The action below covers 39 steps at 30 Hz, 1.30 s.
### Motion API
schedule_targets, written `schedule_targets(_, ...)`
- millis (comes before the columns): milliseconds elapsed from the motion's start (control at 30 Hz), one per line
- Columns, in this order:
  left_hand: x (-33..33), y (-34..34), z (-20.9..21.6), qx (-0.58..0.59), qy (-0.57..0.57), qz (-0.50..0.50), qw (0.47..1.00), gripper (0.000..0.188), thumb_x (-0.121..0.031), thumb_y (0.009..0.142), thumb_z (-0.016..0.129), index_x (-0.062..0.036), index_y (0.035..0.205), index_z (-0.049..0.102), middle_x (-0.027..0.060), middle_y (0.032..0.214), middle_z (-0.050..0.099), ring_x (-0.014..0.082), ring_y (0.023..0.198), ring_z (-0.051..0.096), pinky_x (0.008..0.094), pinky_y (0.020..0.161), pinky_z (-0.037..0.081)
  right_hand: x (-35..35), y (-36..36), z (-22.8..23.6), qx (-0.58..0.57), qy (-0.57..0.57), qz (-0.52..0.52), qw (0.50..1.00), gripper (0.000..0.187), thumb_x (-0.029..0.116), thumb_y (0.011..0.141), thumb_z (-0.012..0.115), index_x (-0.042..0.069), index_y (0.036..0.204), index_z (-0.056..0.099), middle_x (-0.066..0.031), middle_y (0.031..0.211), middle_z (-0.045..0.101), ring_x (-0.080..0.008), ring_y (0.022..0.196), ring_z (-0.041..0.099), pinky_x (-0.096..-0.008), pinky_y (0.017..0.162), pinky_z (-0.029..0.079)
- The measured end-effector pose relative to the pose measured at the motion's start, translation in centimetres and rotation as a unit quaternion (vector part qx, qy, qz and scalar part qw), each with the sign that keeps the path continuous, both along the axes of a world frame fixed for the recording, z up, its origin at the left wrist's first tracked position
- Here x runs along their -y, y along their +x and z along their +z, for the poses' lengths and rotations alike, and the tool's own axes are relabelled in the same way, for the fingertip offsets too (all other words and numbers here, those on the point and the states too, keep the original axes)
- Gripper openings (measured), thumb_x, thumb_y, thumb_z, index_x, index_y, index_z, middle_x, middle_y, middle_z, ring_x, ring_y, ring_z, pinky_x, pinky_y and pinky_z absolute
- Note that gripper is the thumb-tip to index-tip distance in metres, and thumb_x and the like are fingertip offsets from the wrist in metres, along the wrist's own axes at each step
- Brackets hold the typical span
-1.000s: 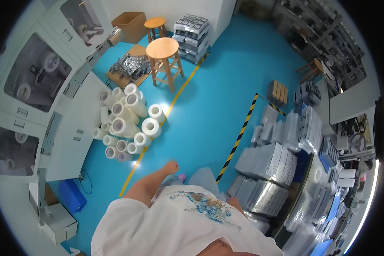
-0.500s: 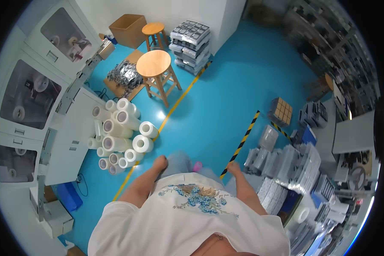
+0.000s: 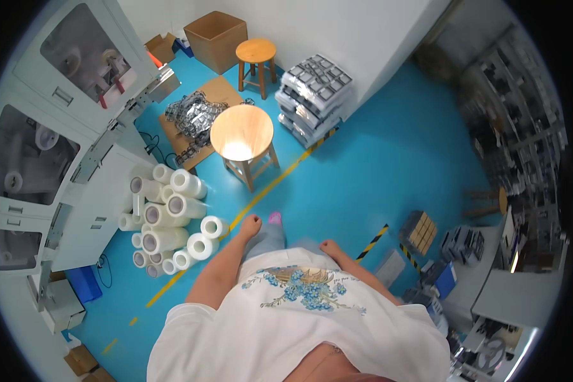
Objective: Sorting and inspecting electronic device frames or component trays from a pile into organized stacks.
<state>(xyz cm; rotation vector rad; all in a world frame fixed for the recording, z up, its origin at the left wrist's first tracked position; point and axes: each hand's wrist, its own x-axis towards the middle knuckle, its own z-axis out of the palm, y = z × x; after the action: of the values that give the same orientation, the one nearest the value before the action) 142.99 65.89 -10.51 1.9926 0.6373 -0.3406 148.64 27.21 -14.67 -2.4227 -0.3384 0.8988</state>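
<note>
My left hand (image 3: 251, 225) hangs beside my left thigh, its fingers curled into a loose fist with nothing showing in them. Several white rolls of film (image 3: 165, 223) stand and lie on the floor to its left, apart from it. Close to my right leg is my right hand (image 3: 329, 247), also loosely closed; no held thing is visible there. Ahead of the left hand stands a round wooden stool (image 3: 242, 134). Past the stool, a heap of dark and silvery strips (image 3: 194, 118) lies on flattened cardboard (image 3: 219, 93).
White machines with windowed doors (image 3: 35, 149) line the left side. Stacked black-and-clear trays (image 3: 314, 89), a second stool (image 3: 256, 49) and an open carton (image 3: 215, 39) stand by the far wall. At right are a packed block of tan boxes (image 3: 417, 232) and a workbench (image 3: 490, 254).
My view has moved forward and turned, bringing the wooden stool and tray stack nearer. The bagged goods by my right hand have mostly passed out of sight. Both hands remain low at my sides.
</note>
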Motion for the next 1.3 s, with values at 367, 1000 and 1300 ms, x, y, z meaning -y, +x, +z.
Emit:
schedule_targets(367,-3.6,5.7,-1.4,-0.133,0.041,0.029,0.990,0.027,-0.026,0.082,0.061,-0.0010,0.087,0.070,0.0243,0.091,0.069,0.0407,0.088,0.067,0.0481,0.080,0.053,-5.1,32.0,4.8,0.018,0.069,-0.040,0.997,0.021,0.021,0.077,0.061,0.002,0.070,0.068,-0.0176,0.067,0.066,-0.0284,0.064,0.066,-0.0426,0.060,0.050)
schedule_targets(1000,2.9,21.7,4.1,-0.146,0.053,0.181,0.971,0.033,-0.030,0.084,0.061,0.0006,0.089,0.072,0.0241,0.085,0.069,0.0403,0.081,0.068,0.0459,0.073,0.052,-8.3,57.6,-0.5,0.086,-0.007,0.038,0.996,0.016,0.019,0.077,0.064,0.004,0.072,0.069,-0.0120,0.065,0.067,-0.0233,0.056,0.064,-0.0378,0.057,0.051)
schedule_targets(1300,1.9,24.6,3.2,-0.091,-0.018,0.255,0.962,0.028,-0.025,0.087,0.062,0.0013,0.090,0.072,0.0182,0.082,0.072,0.0293,0.076,0.069,0.0391,0.071,0.053,-15.3,61.2,2.9,0.042,0.033,0.076,0.996,0.019,0.020,0.074,0.074,0.004,0.081,0.066,-0.0114,0.076,0.068,-0.0224,0.074,0.067,-0.0366,0.069,0.054)
